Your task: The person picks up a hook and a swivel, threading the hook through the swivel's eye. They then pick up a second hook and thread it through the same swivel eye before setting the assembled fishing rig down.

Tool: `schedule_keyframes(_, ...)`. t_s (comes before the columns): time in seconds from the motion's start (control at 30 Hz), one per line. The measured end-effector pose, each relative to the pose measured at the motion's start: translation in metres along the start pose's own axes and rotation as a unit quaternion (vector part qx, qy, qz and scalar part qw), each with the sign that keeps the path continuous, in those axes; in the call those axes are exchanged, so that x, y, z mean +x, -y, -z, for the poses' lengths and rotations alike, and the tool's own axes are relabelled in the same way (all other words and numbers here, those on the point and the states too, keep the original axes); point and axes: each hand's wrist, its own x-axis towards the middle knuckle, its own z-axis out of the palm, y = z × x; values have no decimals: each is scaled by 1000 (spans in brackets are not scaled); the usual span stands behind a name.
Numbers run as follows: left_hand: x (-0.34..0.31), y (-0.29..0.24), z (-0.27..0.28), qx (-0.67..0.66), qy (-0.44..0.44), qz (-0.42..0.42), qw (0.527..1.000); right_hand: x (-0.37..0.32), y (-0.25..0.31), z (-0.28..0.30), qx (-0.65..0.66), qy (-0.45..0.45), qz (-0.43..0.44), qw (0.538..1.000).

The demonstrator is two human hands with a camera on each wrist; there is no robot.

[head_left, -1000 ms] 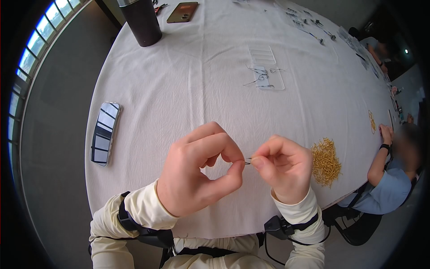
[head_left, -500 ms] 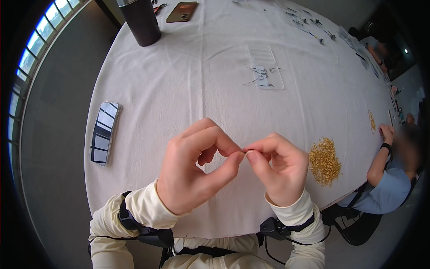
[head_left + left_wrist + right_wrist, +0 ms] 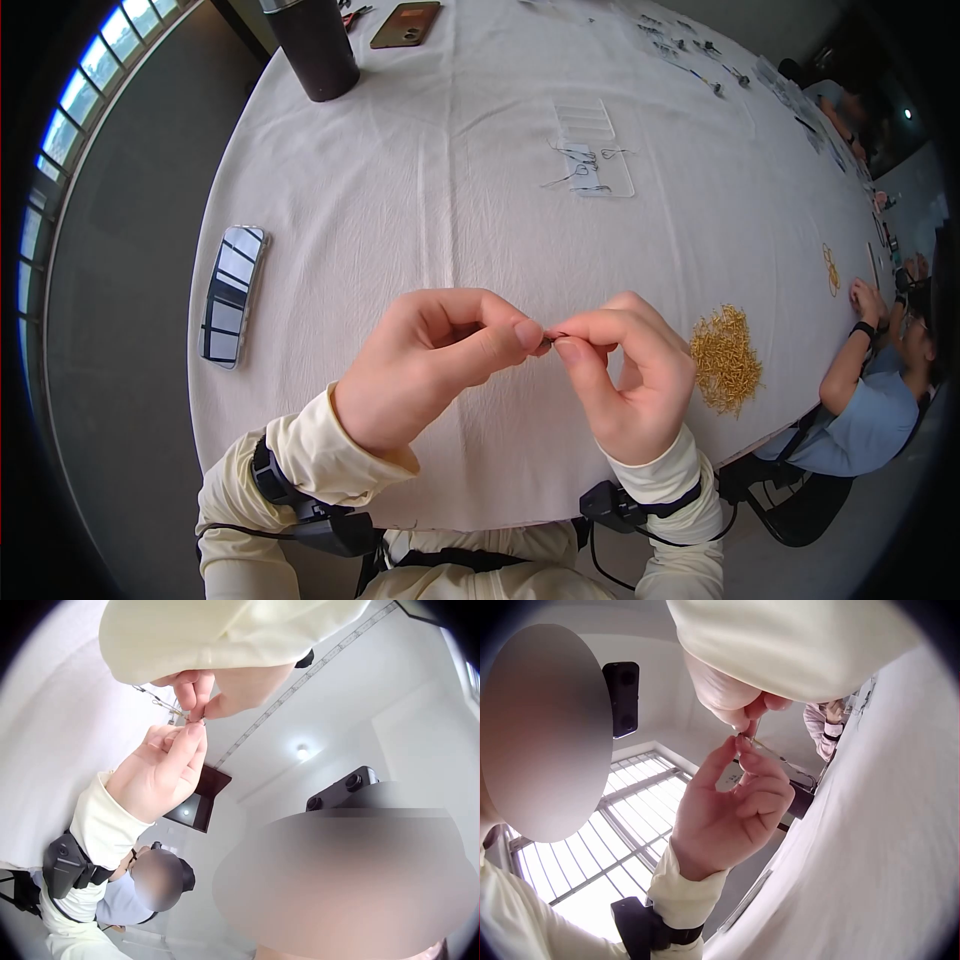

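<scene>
My left hand (image 3: 415, 365) and right hand (image 3: 640, 375) meet fingertip to fingertip over the near part of the table. Each pinches a small dark metal wire piece (image 3: 547, 342) between thumb and forefinger. Fingertips cover most of it in the head view. From the pinch, a thin wire with a goldish part (image 3: 759, 742) runs outward in the right wrist view and ends near a small loop. The left wrist view also shows this thin wire (image 3: 156, 699) beyond the fingers. Just right of my right hand lies a pile of small gold metal pieces (image 3: 727, 360).
Ahead sits a clear divided box (image 3: 622, 178) with dark wire hooks. A phone (image 3: 235, 297) lies at left; a dark tumbler (image 3: 315, 55) and another phone (image 3: 407, 25) stand farther back. A person in blue (image 3: 850, 430) sits at right near a yellow loop (image 3: 831, 270).
My right hand has moved left, closing the gap between the fingertips. The left hand has turned, its thumb now lying over the curled fingers. The seated person at right has shifted.
</scene>
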Motion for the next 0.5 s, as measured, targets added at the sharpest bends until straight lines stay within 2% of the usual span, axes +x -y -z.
schedule_keyframes(0.3, -1, 5, 3, 48, 0, -24, 999, 0, -4, 1, 49, 2, -14, 999)
schedule_keyframes(0.5, -2, -1, 3, 55, 19, -3, 998, 1, -4, 3, 79, 3, -11, 997)
